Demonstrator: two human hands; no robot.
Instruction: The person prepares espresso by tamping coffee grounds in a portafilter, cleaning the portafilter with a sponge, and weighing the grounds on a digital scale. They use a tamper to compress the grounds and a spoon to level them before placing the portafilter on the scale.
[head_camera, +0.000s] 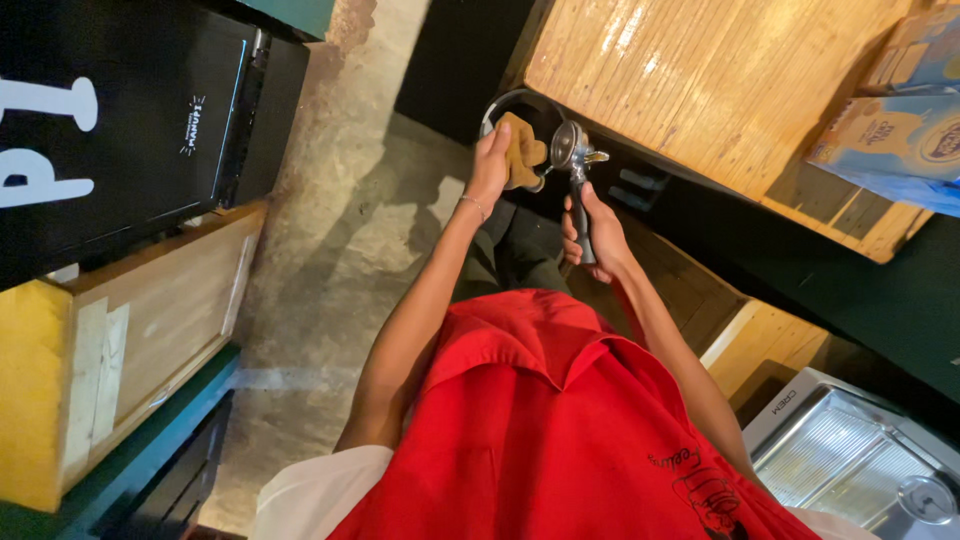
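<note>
My right hand (592, 230) grips the black handle of a metal coffee portafilter (572, 152), held out in front of me with its round basket at the far end. My left hand (490, 160) presses a tan cloth (520, 150) against the side of the portafilter's basket. Both hands are raised over a dark round bin opening (515, 100) below the wooden counter's edge. A thin bracelet sits on my left wrist. A red apron (560, 430) covers my front in the lower part of the view.
A wooden counter (700, 80) runs along the upper right, with blue and cream cartons (905, 130) on it. A black cabinet (130, 120) and a yellow-edged wooden crate (110, 350) stand at left. A steel sink (850, 460) is at lower right. Concrete floor lies between.
</note>
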